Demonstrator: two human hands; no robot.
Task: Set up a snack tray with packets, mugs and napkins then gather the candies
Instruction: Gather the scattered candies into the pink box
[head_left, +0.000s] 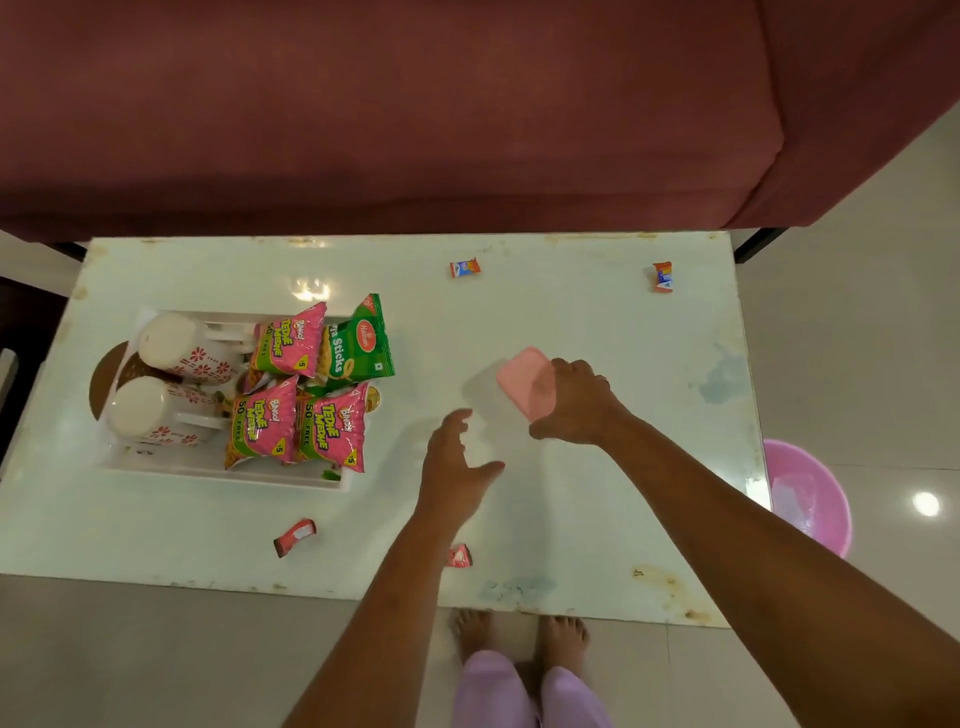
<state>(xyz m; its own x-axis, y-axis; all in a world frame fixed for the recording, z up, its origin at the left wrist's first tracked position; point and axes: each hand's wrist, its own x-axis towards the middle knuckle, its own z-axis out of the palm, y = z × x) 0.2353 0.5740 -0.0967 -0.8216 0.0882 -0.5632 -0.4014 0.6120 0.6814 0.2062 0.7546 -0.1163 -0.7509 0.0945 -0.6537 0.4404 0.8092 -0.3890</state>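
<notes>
— Nearest, two red candies (295, 537) on the surface (597, 322), beside a left hand (457, 467) spread loose, gripping nothing?
— Yes; right hand (571, 402) clasping a pink napkin (525, 382); tray (218, 475) leftward, packets (291, 340), mugs (176, 345) inside; farther, two orange candies (464, 267).

pink napkin (524, 382) motion-blurred, red candy (459, 556) half hidden behind left forearm

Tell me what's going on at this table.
A person stands at a white table. The right hand holds a pink napkin; the left hand hovers open beside it. The tray already holds two mugs and snack packets. Four candies lie scattered on the table, not yet gathered.
</notes>
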